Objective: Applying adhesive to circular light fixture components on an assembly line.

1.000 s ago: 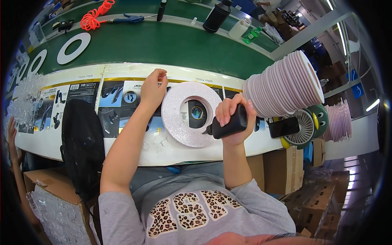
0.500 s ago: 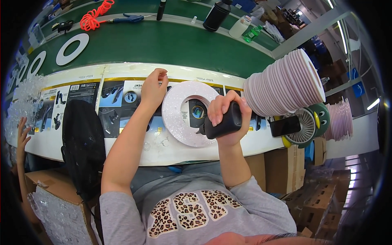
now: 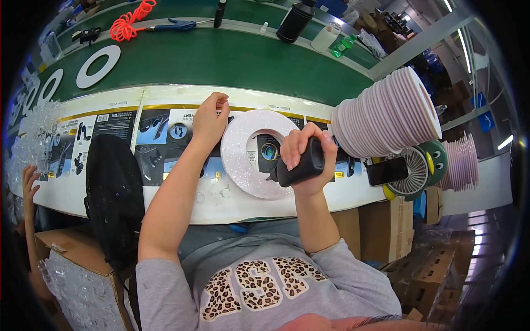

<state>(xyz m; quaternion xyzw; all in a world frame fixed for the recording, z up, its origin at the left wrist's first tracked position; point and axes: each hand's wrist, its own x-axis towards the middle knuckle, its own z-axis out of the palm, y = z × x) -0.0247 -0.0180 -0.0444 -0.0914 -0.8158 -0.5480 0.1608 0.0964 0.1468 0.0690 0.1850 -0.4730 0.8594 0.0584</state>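
A thick, white, speckled ring (image 3: 238, 165), apparently a stack of flat discs, lies on the work surface before me. My right hand (image 3: 309, 149) is wrapped round a black squeeze bottle (image 3: 298, 172) above the ring's right side. The bottle is tilted, its nozzle pointing down and left at the ring near its inner edge. Whether the tip touches the ring I cannot tell. At the ring's upper left is my left hand (image 3: 211, 120), fingers loosely curled in, with nothing visible in it. Printed packaging sheets (image 3: 152, 160) cover the surface underneath.
Tall stacks of pinkish-white rings (image 3: 381, 113) stand at right, beside a phone (image 3: 387, 171) leaning on a green fan (image 3: 414, 171). A black bag (image 3: 113, 193) lies left. Thin white rings (image 3: 98, 67) rest on the green belt (image 3: 221, 63). Another person's hand (image 3: 29, 185) shows far left.
My hands, the bottle and the ring hold almost the same places. The whole view has shifted very slightly. At the far left, the other person's hand has moved down a little.
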